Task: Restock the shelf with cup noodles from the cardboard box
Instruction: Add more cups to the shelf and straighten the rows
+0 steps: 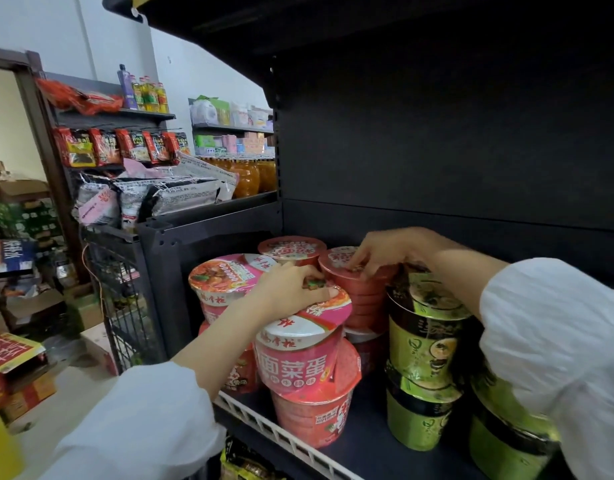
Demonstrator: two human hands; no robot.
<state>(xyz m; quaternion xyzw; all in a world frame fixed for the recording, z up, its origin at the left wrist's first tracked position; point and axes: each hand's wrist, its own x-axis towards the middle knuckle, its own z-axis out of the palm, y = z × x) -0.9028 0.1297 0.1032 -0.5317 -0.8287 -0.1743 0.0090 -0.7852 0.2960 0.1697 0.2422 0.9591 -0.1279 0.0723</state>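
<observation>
On the dark shelf (361,441) stand stacked cup noodles. My left hand (291,289) rests fingers-down on the lid of a pink cup (298,348), which sits tilted on a red cup (312,417) at the shelf front. My right hand (392,251) grips the lid rim of a red cup (361,299) stacked further back. More pink and red cups (226,285) fill the left side. Green cups (423,348) are stacked in twos on the right, partly hidden by my right sleeve. The cardboard box (14,362) lies at the lower left.
A white wire rail (284,434) runs along the shelf's front edge. A dark upper shelf hangs overhead. To the left stands a wire rack (125,299) with noodle packets (167,195), and beyond it are shelves of bottles and snacks. Boxes clutter the floor at left.
</observation>
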